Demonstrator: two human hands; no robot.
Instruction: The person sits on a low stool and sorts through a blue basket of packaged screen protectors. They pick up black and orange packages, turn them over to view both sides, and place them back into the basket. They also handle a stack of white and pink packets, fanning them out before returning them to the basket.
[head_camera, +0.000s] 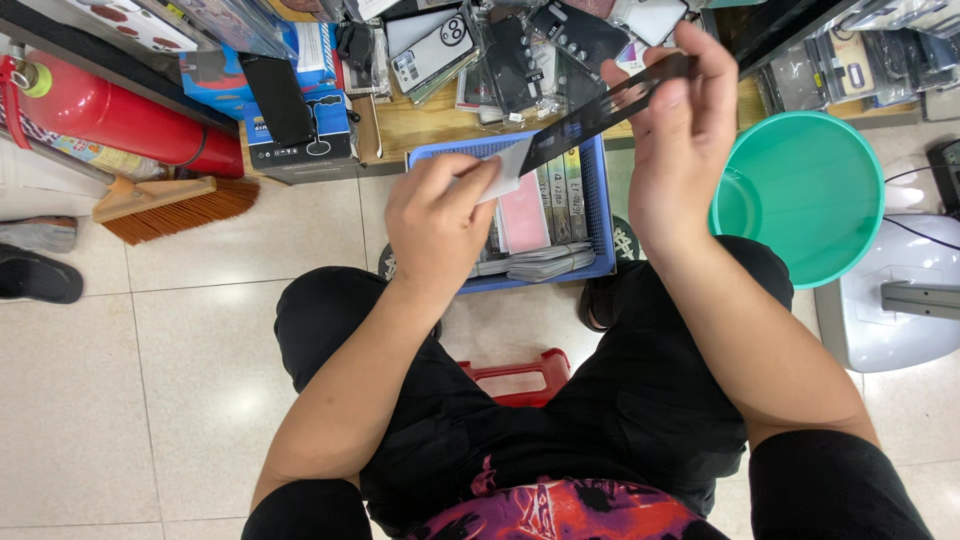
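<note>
Held up over the blue basket (598, 200) (full of flat packets), a thin dark glass strip (600, 108), likely stiff and brittle, is pinched edgewise by the right hand (672, 140), while the left hand (440, 215) pinches its white tab (508, 170).

Left hand (437, 222) knuckles up, fingers pinched; right hand (672, 150) raised, fingers curled (both forearms bare).

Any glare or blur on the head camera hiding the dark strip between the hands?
Head view: even overhead light, soft shadows; faint sheen on the floor tiles; the dark strip is sharp, held by right hand and left hand; the blue basket stays readable; wide-angle bending shows at the edges.
</note>
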